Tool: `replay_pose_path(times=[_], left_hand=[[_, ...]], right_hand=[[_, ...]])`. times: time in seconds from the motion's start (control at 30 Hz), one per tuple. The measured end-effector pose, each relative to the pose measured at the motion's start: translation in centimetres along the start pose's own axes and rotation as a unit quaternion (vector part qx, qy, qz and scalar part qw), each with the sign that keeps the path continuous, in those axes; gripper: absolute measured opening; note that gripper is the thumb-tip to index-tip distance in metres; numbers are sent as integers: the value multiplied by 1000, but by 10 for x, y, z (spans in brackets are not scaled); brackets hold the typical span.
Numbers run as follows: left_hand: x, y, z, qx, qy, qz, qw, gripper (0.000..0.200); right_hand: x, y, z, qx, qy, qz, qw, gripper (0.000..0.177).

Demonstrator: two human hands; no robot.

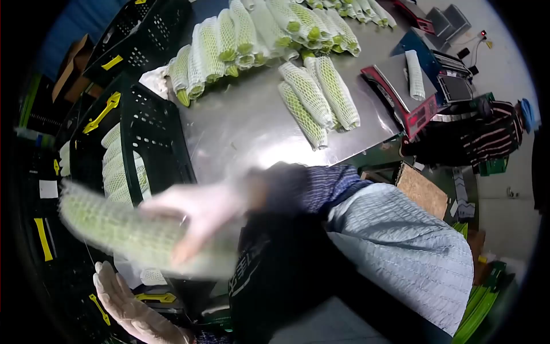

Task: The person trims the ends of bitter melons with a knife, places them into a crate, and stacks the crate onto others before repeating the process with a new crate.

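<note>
My right hand (pixel 197 215), blurred by motion, is wrapped round a long green gourd (pixel 109 221) in a white foam net sleeve. It holds the gourd over the near side of a dark green crate (pixel 154 123). More netted gourds (pixel 117 166) lie inside that crate, partly covered by the held one. My left hand (pixel 129 307), in a pale glove, is at the bottom left. Its fingers are stretched out and hold nothing, just below the held gourd.
A steel table (pixel 229 129) carries a large pile of netted gourds (pixel 240 37) and a small group of them (pixel 321 103). A red-edged scale (pixel 395 94) bears one netted gourd (pixel 414 74). Other dark crates (pixel 137 40) stand at left. A person in striped clothing (pixel 492 132) is at right.
</note>
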State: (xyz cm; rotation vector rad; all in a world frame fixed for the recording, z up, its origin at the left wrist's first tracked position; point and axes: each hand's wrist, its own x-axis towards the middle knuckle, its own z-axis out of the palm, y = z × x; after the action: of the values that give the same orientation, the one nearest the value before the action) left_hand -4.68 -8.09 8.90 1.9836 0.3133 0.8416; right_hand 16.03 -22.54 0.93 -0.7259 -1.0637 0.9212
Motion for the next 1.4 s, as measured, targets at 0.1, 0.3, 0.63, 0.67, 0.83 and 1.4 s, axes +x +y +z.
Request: replay_pose_path(times=[0.1,0.3,0.63,0.67,0.83,1.4], left_hand=[[17,15,3,96,-12,85,992,50],[23,-9,-29,47,-6,-17,999,50],[65,-75,-56,54,62,-232,969,43],[67,-84,-63,64,55,-230,969,44],[72,-111,-76,46,24,-247,968,42],[56,-212,-88,435,-563,-257,654,42]], right_hand=[[-109,-53,-55,-138,189,51,971,72],[-308,-104,-143,-479,507,189,691,77],[-476,-71,-259,-464,472,351,662,76],[-510,-58,-285,-499,458,324,661,77],[-428,-103,-247,-633,540,404,379,65],[-144,-11,-188,-622,132,270,723,34]])
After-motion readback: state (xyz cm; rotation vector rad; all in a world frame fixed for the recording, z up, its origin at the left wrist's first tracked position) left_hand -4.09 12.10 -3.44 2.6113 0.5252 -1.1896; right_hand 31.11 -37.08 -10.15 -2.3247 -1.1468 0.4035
